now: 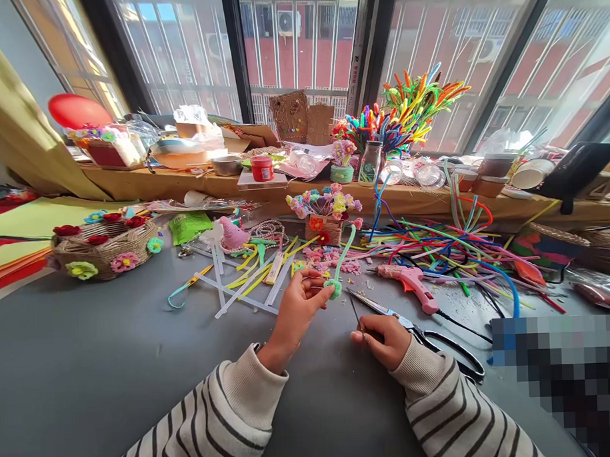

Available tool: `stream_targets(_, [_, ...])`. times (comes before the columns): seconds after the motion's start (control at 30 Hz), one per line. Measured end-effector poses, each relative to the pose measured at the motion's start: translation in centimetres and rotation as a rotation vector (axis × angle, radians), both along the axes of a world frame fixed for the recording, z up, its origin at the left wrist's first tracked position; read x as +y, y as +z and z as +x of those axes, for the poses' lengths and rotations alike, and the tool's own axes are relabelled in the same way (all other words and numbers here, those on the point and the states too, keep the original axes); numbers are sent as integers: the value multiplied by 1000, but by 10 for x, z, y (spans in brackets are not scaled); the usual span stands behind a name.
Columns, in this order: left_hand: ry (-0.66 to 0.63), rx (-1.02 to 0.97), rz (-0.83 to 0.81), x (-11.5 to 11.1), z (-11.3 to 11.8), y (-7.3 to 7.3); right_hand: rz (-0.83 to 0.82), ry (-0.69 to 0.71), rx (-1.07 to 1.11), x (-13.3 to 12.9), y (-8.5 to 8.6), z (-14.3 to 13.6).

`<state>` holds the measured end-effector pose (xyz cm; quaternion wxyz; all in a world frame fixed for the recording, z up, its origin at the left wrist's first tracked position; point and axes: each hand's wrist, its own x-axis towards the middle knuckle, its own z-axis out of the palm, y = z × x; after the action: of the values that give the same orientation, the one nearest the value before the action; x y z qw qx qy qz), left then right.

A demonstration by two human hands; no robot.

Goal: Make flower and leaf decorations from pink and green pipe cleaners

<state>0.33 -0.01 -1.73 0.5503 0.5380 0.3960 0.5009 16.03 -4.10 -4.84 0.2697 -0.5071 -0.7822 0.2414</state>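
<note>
My left hand [307,302] pinches the base of a light green pipe cleaner stem [344,254], where it is coiled into a fuzzy ring. The stem rises upright with a small pink tip. Lower and to the right, my right hand [381,339] is closed on a thin dark stick [355,311], which points up and slightly left; its exact kind is unclear. Beside that hand lie large black-handled scissors [413,328], blades toward the back left. Just beyond them rests a pink glue gun [410,285] with a black cord.
Glue sticks [237,294] and yellow strips lie left of my hands. A rope basket with flowers [103,252] stands farther left. A small flower box [325,228] sits behind my left hand. Loose pipe cleaners [435,244] cover the back right. A blurred area hides the lower right corner.
</note>
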Motion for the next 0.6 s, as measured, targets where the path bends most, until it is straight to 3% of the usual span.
stream_targets(0.4, [-110, 8, -24, -2, 1, 4, 28, -36, -125, -4, 6, -3])
stream_targets(0.6, [-124, 4, -20, -1, 1, 1, 53, -50, -114, -1, 0, -2])
